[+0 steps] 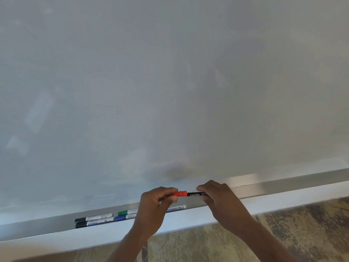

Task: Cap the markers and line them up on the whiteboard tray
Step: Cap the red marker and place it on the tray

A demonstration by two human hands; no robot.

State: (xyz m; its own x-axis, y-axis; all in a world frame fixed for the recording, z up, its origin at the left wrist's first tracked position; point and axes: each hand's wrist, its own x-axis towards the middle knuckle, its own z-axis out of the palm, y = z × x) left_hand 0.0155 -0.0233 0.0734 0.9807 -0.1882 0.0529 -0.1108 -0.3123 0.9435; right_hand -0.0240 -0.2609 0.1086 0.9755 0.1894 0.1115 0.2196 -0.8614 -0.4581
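Both hands hold one red-capped black-barrelled marker (188, 193) level above the grey metal whiteboard tray (283, 183): left hand (154, 208) pinches the cap, right hand (220, 199) grips the barrel. Other capped markers (96, 220) lie in the tray.

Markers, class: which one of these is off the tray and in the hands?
The red-capped marker with the black barrel, held between left hand and right hand. The black-, green- and blue-capped ones lie in the grey whiteboard tray.
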